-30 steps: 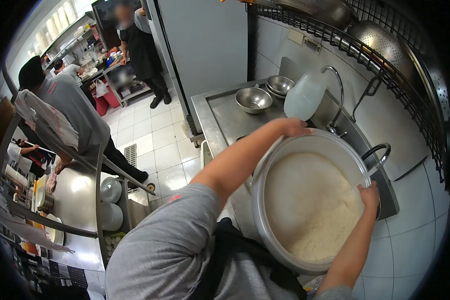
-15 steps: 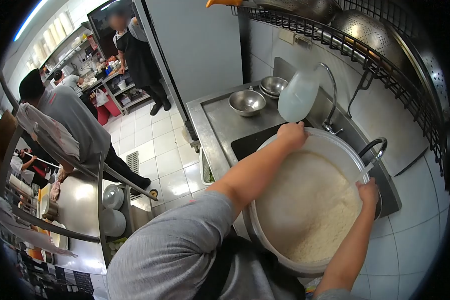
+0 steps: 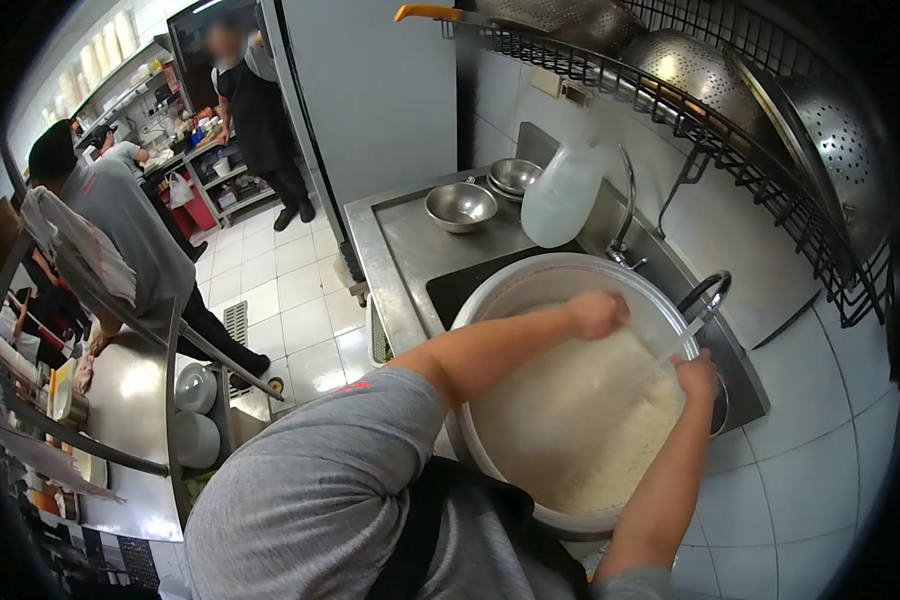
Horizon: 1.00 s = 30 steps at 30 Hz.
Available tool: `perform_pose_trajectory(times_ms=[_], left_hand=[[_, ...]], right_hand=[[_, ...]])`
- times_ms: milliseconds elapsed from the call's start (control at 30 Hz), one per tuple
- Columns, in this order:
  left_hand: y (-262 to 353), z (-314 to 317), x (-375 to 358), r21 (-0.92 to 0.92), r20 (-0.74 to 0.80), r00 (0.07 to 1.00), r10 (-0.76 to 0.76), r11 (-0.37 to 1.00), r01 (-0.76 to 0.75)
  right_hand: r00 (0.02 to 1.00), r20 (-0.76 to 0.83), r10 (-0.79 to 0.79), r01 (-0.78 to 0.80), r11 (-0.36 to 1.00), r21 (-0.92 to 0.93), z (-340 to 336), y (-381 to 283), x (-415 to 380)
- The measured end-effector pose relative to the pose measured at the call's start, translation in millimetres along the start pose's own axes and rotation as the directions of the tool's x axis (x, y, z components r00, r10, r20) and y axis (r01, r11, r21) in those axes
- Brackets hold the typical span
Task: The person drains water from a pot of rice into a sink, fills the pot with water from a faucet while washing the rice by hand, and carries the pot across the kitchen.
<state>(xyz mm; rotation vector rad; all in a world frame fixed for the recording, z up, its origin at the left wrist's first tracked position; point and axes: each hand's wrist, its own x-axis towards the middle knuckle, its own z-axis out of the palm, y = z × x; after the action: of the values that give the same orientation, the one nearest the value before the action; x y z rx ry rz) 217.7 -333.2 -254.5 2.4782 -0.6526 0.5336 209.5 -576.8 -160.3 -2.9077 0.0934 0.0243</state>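
Note:
A large round pot [image 3: 482,300] stands at the sink in front of me, holding pale rice-like grains [image 3: 620,450] in cloudy water. My left hand [image 3: 600,315] is inside the far part of the pot, over the contents, and motion smears its fingers. On the right side, my right hand [image 3: 697,377] is closed around the pot's rim. Just above that hand, a black curved faucet [image 3: 712,284] has a clear stream or tube running from its end into the pot. A translucent jug [image 3: 562,195] of pale liquid stands behind the pot.
Metal bowls [image 3: 461,206] sit on the steel counter [image 3: 390,235] beside a second faucet [image 3: 625,200]. Overhead at right, a black wire rack [image 3: 670,95] carries colanders [image 3: 705,70]. To the left are a steel worktable [image 3: 135,390], stacked plates [image 3: 196,440] and several people, one standing [image 3: 255,120].
My left hand has left the far rim and moved into the pot over the grains. My right hand stays on the rim. The whole view has shifted slightly.

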Motion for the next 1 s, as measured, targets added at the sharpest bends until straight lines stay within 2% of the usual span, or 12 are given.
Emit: perform_pose_trajectory(times_ms=[67,133,200,300,400,500,600,700,767,833,900,1000], left_hand=[[51,-1,9,-0.386,0.235,0.968,-0.089,0.906,0.177],[82,17,20,-0.666,0.417,0.888,-0.194,0.6,0.444],[106,24,29,-0.797,0.415,0.885,-0.212,0.384,0.466],[115,43,46,-0.824,0.4,0.863,-0.307,0.292,0.486],[122,34,58,-0.771,0.437,0.828,-0.352,0.327,0.546],[122,41,67,-0.732,0.193,0.892,-0.408,0.546,0.408],[145,-8,64,-0.407,0.281,0.93,-0.237,0.848,0.339],[117,-14,43,-0.08,0.33,0.937,0.112,0.993,-0.091],[101,-39,22,0.084,0.578,0.81,0.094,0.981,-0.174],[78,-60,-13,0.36,0.56,0.828,0.042,0.887,-0.289],[60,-87,-34,0.544,0.544,0.829,-0.125,0.805,-0.236],[58,-135,-69,0.689,0.313,0.864,-0.395,0.72,0.08]], right_hand=[[1.0,-0.011,0.001,-0.001,1.0,0.003,-4,-2,-4],[1.0,-0.027,-0.01,0.01,1.0,0.001,-4,-2,-5],[0.998,-0.053,-0.035,0.034,0.999,-0.006,2,3,0],[0.995,-0.065,-0.07,0.074,0.995,0.062,27,24,33],[0.989,-0.086,-0.123,0.135,0.979,0.155,40,40,54],[0.987,-0.048,-0.153,0.16,0.931,0.328,48,52,68],[0.983,-0.016,-0.185,0.185,0.961,0.204,45,52,65],[0.985,-0.038,-0.169,0.17,0.985,0.036,33,39,47],[0.988,-0.085,-0.127,0.127,0.992,-0.001,24,23,31],[0.991,-0.101,-0.083,0.082,0.996,-0.022,21,15,19],[0.995,-0.094,-0.046,0.042,0.998,-0.04,18,9,12],[0.994,-0.112,0.002,-0.009,0.998,-0.061,17,2,3]])
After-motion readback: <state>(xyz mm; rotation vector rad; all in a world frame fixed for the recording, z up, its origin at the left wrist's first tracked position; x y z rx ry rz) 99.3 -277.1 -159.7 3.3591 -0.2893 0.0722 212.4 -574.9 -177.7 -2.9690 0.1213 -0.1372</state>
